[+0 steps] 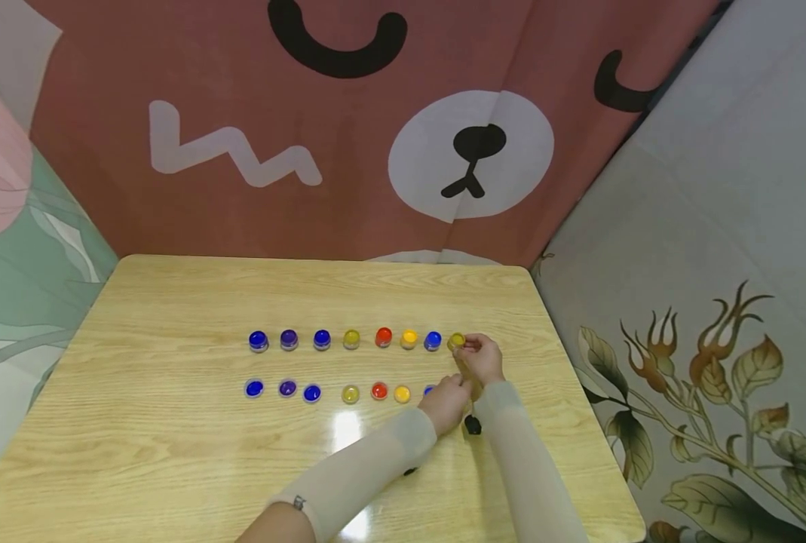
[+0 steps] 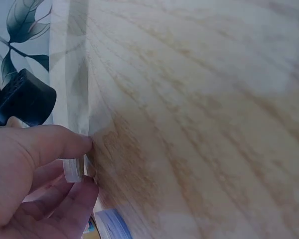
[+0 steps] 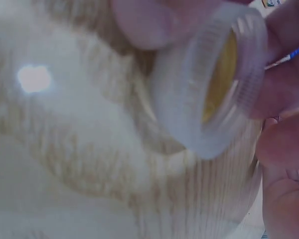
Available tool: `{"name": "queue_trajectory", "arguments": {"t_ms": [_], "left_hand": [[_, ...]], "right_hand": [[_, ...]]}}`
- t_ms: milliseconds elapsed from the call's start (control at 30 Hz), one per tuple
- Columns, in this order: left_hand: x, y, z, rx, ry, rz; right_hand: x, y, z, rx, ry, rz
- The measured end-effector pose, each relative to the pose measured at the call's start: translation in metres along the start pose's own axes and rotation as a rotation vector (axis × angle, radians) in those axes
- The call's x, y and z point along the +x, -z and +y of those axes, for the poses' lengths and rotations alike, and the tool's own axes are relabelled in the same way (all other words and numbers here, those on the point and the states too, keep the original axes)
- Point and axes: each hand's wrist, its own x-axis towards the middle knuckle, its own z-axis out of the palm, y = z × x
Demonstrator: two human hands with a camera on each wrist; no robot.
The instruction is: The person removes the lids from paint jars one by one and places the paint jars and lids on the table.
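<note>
At the right end of the back row, my right hand (image 1: pixel 482 357) pinches a small clear paint pot (image 1: pixel 456 341) with olive-yellow paint. Up close, the right wrist view shows the same pot's ridged clear rim (image 3: pixel 184 94) between thumb and fingers. My left hand (image 1: pixel 446 401) is nearer me, at the right end of the front row. Between its thumb and fingertips it holds a small clear lid (image 2: pixel 73 170), at the table surface. Beside those fingers lies a blue lid (image 2: pixel 112 225), mostly hidden by the left hand in the head view (image 1: pixel 429 390).
Several paint pots (image 1: pixel 322 339) in blue, purple, olive, red and orange form the back row. Matching shallow lids (image 1: pixel 350 394) lie in front of them. The wooden table (image 1: pixel 172 467) meets a red wall covering (image 1: pixel 240 219). A black wrist device (image 1: pixel 473 424) hangs by the right sleeve.
</note>
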Motion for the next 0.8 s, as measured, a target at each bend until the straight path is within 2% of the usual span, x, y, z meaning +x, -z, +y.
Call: {"name": "queue_trajectory", "arguments": {"t_ms": [100,300,500,800], "left_hand": [[0.0015,0.0000,0.0019,0.013,0.007,0.000],[0.0057,-0.0040,0.0020,0.017,0.057,-0.059],[0.0081,-0.0088,-0.0003,0.045,0.064,-0.036],[0.0080,-0.0080,0.0010,0.046,0.106,-0.031]], "right_hand": [[-0.0003,0.0000,0.0000,0.000,0.002,0.002],[0.0006,-0.0005,0.0008,0.001,0.004,0.005],[0.0018,-0.0012,0.0017,0.006,-0.002,0.004],[0.0014,-0.0001,0.0038,0.014,-0.009,-0.003]]}}
